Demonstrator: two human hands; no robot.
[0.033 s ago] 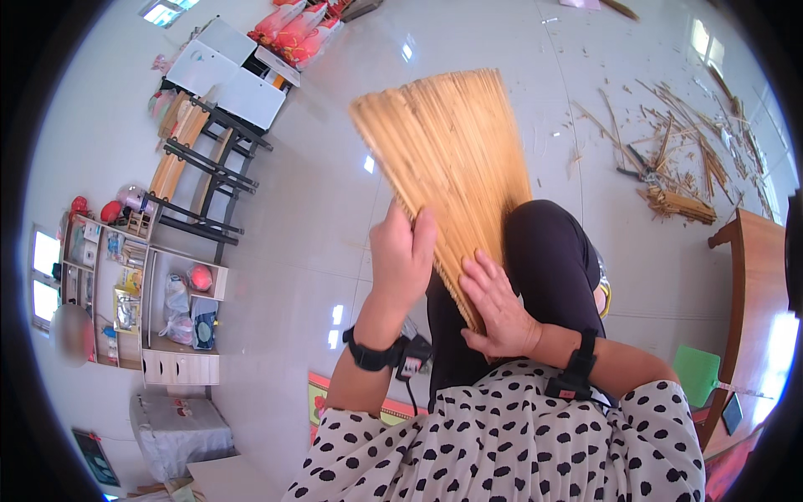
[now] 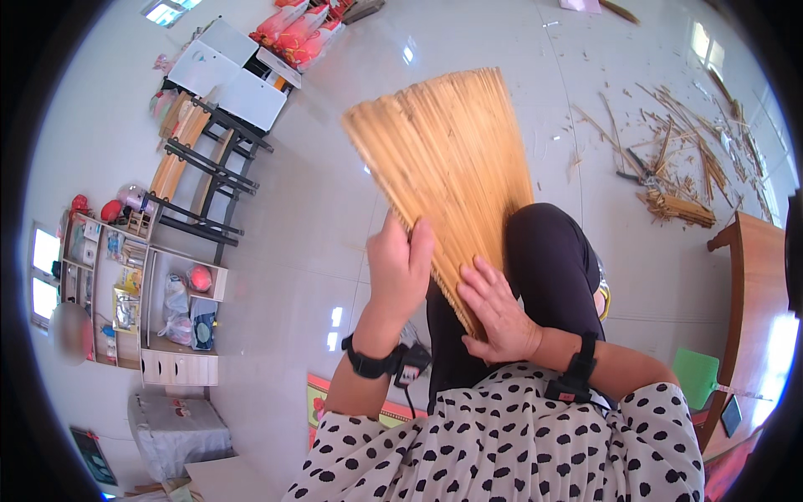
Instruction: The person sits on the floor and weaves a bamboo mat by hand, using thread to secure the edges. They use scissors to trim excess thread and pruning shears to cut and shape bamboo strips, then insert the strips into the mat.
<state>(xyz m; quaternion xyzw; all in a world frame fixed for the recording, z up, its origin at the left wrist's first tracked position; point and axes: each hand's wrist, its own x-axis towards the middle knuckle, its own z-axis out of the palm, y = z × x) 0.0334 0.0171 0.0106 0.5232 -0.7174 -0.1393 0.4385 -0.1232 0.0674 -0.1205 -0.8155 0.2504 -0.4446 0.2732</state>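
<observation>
A wide, straw-coloured panel of thin bamboo strips (image 2: 452,142) stands tilted above my lap, broad at its far end and narrowing toward me. My left hand (image 2: 400,263) is closed around its left edge, thumb on the near face and the other fingers mostly hidden. Lower down, my right hand (image 2: 502,314) holds the narrow end, its fingers laid over the face up to the left edge and its thumb by the bottom tip. The panel's right side meets my dark-trousered knee (image 2: 548,251).
Pliers (image 2: 636,171) lie among broken strips and splinters on the tiled floor (image 2: 669,284) at right, beside a bundle of strips (image 2: 682,207). A wooden table (image 2: 744,293) stands right, near a green fly swatter (image 2: 696,375). Shelves (image 2: 180,314) and a black metal frame (image 2: 209,176) line the left.
The panel's far left corner has shifted slightly to the left. Both hands keep nearly the same places on it.
</observation>
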